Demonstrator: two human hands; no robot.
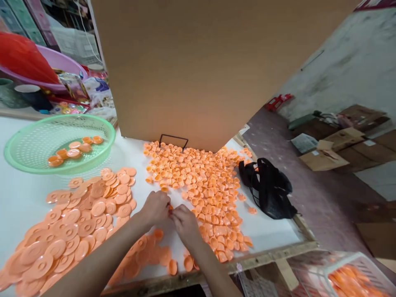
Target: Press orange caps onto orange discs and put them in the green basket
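Note:
My left hand [156, 207] and my right hand [185, 222] meet over the white tabletop, fingers pinched together. Between their fingertips shows a bit of a small orange plastic piece [170, 208], mostly hidden by the fingers; its shape is hard to make out. To the right and beyond my hands spreads a heap of small orange plastic cups [213, 198]. Flat round orange discs with a raised ring, like toy saucers [71, 231], are piled to the left. A few loose cups [172, 267] lie near the front edge, below my hands.
A green mesh basket [102, 159] holding several orange pieces stands at left. Behind the heap rises a large cardboard sheet [192, 74], with a black wire frame [173, 136] at its foot. A black bag [269, 189] lies at the right edge. A crate [355, 264] sits below.

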